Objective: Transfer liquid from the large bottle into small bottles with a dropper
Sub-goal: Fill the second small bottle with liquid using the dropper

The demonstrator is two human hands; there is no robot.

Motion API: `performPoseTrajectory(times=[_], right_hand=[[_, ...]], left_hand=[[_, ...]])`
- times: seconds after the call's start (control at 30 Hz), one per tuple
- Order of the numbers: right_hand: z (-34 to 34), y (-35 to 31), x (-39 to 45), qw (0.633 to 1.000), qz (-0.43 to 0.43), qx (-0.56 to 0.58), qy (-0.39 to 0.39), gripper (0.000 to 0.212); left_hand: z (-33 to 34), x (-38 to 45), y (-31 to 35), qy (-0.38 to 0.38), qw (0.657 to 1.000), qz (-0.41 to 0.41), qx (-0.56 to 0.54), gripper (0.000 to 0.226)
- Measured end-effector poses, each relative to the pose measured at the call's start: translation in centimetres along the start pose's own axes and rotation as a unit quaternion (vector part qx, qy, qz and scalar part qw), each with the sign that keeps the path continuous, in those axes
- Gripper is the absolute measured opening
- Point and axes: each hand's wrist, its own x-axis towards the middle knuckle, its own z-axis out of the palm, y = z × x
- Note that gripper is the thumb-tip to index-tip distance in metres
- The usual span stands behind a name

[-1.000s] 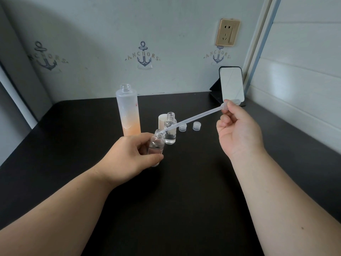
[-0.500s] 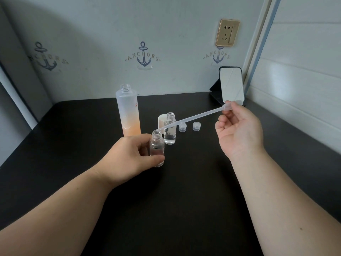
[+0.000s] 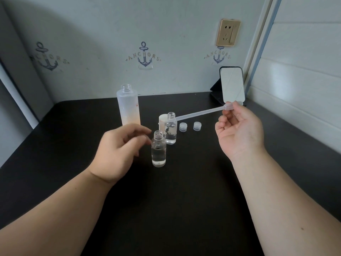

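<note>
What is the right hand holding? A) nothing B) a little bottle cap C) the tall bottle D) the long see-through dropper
D: the right hand pinches the bulb end of the dropper, whose thin tip reaches toward the far small bottle; both small caps lie on the table.

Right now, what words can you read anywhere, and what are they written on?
"ANCHORS": over the middle navy anchor print on the grey wall.
"ANCHORS": over the right anchor print under the gold wall socket, less sharp.
Left anchor print: same design, letters too blurred to read.
Small red mark on the tall frosted plastic bottle: too small to read.
</note>
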Motion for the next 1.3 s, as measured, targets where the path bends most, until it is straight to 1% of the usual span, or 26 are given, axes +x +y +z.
performPoseTrajectory(times=[0.07, 0.13, 0.2, 0.23, 0.3, 0.37, 0.4, 0.43, 0.5, 0.53, 0.57, 0.8, 0.93, 1.13, 1.3], right_hand=[[0.0, -0.1, 0.0, 1.000, 0.001, 0.000, -0.002, 0.011], [0.0, -0.1, 0.0, 1.000, 0.001, -0.002, -0.003, 0.010], [0.0, 0.0, 0.0, 1.000, 0.001, -0.006, -0.006, 0.010], [0.0, 0.0, 0.0, 1.000, 0.002, -0.008, -0.008, 0.010], [0.0, 0.0, 0.0, 1.000, 0.005, -0.009, -0.008, 0.012], [-0.1, 0.0, 0.1, 1.000, 0.007, -0.012, -0.011, 0.013], [-0.1, 0.0, 0.1, 1.000, 0.008, -0.015, -0.013, 0.013], [-0.1, 0.0, 0.2, 1.000, 0.009, -0.019, -0.014, 0.014], [-0.1, 0.1, 0.2, 1.000, 0.010, -0.023, -0.016, 0.014], [-0.1, 0.1, 0.2, 0.999, 0.010, -0.024, -0.019, 0.014], [-0.1, 0.1, 0.2, 0.999, 0.010, -0.025, -0.022, 0.013], [-0.1, 0.0, 0.1, 0.999, 0.008, -0.006, -0.043, 0.016], [-0.1, -0.1, 0.1, 0.998, -0.001, 0.021, -0.053, 0.017], [-0.2, -0.1, 0.1, 0.998, -0.008, 0.021, -0.057, 0.019], [-0.2, -0.1, 0.1, 0.998, -0.016, 0.013, -0.053, 0.018]], left_hand=[[-0.2, 0.2, -0.1, 0.100, 0.995, 0.003, 0.026, 0.017], [-0.4, 0.5, -0.2, 0.178, 0.983, -0.004, 0.045, 0.015], [-0.5, 0.8, -0.4, 0.221, 0.974, -0.019, 0.053, 0.019], [-0.6, 1.0, -0.5, 0.229, 0.972, -0.030, 0.051, 0.026], [-0.6, 1.5, -1.0, 0.211, 0.975, -0.058, 0.040, 0.045], [-0.4, 1.9, -1.5, 0.169, 0.981, -0.084, 0.049, 0.063], [-0.3, 2.1, -1.8, 0.149, 0.983, -0.092, 0.062, 0.067], [-0.2, 2.2, -2.0, 0.134, 0.983, -0.097, 0.080, 0.064], [0.0, 2.3, -2.3, 0.119, 0.981, -0.091, 0.127, 0.037], [0.0, 2.3, -2.3, 0.117, 0.979, -0.087, 0.141, 0.027], [-0.1, 2.3, -2.2, 0.115, 0.979, -0.083, 0.145, 0.023], [-0.2, 1.9, -1.7, 0.103, 0.988, -0.048, 0.107, 0.029], [-0.1, 1.7, -1.7, 0.097, 0.987, -0.039, 0.125, 0.035], [-0.1, 1.7, -1.3, 0.093, 0.985, -0.022, 0.146, 0.043], [-0.1, 1.8, -1.2, 0.096, 0.983, -0.025, 0.154, 0.047]])
